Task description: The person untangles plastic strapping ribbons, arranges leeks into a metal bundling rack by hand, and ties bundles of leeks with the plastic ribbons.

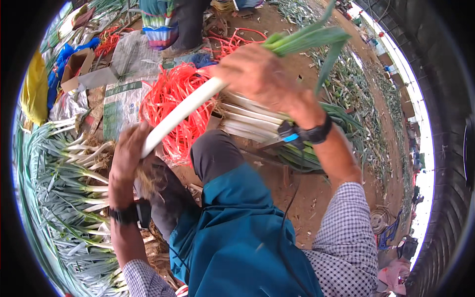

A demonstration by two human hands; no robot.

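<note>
A long leek with a white stalk (185,111) slants across the view above my knees. My left hand (130,152) is closed round its lower end, just above the hairy roots. Near the start of the green leaves, my right hand (256,74), blurred, grips the upper part. Behind my right wrist lies a row of white-stalked leeks (252,118), roots to the left, on a low stand. A heap of red plastic straps (174,107) is just beyond the stalk. Many untrimmed leeks (70,193) with roots lie piled to my left.
An open cardboard box (79,68) and a yellow sack (35,89) are at the upper left. Another person's leg (189,26) stands beside a strapped leek bundle (157,22) at the top. Leaf scraps (352,107) litter the ground on the right.
</note>
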